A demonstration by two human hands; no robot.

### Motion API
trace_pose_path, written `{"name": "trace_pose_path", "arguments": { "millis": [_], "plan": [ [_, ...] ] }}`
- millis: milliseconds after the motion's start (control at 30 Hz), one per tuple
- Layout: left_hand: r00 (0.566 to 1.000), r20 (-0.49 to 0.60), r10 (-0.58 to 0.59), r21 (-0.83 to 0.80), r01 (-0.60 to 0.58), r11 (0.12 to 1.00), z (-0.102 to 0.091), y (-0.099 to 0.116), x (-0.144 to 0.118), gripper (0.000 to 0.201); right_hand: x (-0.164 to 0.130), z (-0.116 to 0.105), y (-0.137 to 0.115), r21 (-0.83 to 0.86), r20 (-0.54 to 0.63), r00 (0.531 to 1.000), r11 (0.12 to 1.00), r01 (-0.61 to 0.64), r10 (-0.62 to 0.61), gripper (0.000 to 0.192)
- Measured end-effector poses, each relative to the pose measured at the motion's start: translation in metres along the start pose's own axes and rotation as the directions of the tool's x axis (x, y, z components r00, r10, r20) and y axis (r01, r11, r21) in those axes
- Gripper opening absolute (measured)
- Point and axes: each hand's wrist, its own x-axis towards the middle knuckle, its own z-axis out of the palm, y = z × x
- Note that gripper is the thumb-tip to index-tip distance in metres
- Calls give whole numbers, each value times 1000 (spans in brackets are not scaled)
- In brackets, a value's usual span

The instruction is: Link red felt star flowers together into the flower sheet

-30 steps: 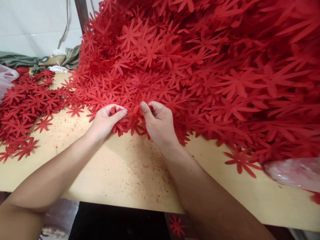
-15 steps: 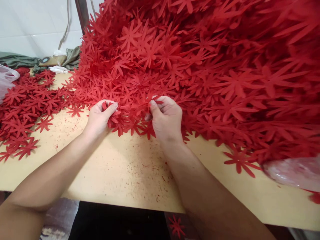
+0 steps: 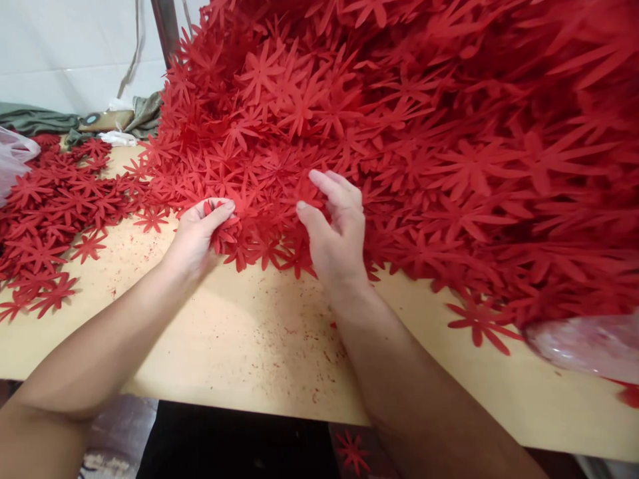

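Flowers sit pinched in left hand fingers (right hand fingers spread over the pile).

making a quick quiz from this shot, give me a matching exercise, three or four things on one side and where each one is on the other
Things:
1. left hand
2. right hand
3. clear plastic bag
4. green cloth

Places or states:
a. far left, by the white wall
b. fingers spread open on the big red flower pile
c. right edge of the wooden table
d. pinching a bunch of red flower cutouts

Pairs: 1-d, 2-b, 3-c, 4-a
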Motion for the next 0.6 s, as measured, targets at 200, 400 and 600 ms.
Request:
{"name": "trace_pose_path", "arguments": {
  "millis": [200, 400, 600],
  "plan": [
    [992, 124, -6, -31, 10, 999, 1, -6, -6, 16, -16, 21, -22, 6, 214, 973, 996, 86, -85, 24],
    [999, -29, -20, -18, 20, 1000, 0, 0, 1, 15, -4, 14, 3, -66, -102, 994, 997, 27, -34, 4],
    [1000, -24, 9, 24, -8, 1000, -2, -5, 4, 20, -1, 6, 8, -325, -199, 958, 936, 137, -209, 26]
  ]
}}
